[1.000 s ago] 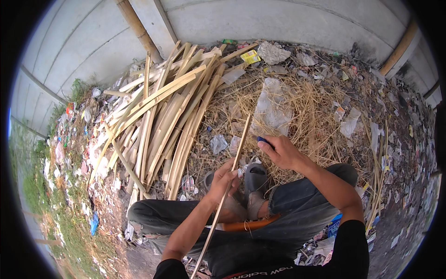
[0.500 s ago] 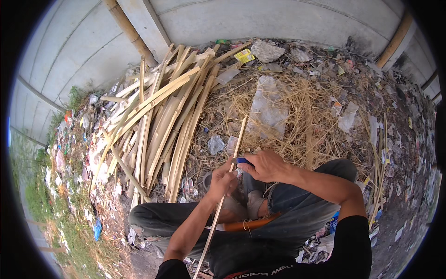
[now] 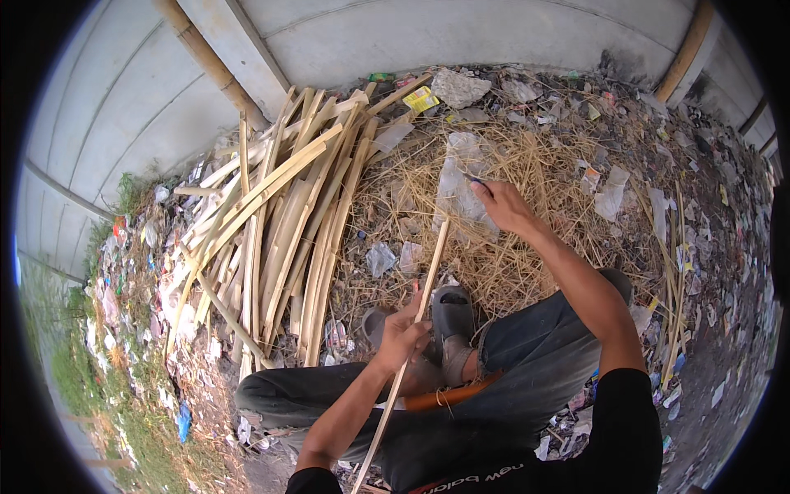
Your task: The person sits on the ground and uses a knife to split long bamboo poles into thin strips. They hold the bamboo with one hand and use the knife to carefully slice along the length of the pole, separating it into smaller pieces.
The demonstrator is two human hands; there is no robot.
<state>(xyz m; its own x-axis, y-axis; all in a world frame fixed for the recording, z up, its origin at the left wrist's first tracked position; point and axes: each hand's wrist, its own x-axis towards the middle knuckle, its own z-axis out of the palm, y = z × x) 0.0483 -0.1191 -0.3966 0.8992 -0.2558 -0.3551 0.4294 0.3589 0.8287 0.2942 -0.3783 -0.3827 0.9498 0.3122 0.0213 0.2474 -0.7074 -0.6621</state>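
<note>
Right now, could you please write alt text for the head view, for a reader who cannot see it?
A seated person's left hand grips a thin bamboo strip, while the right hand, raised over dry straw, holds a small knife. A pile of split bamboo slats lies to the left on littered ground, before a concrete wall.

Illumination: diffuse daylight, even and bright, with no glare. Shadows are soft and short, lying close under the bamboo strips [image 3: 280,222] and the seated legs. Focus is sharp at the centre. Fisheye distortion bends the concrete wall [image 3: 411,33] panels toward the rim; a black circular vignette encloses the frame, with slight softness at its border.
</note>
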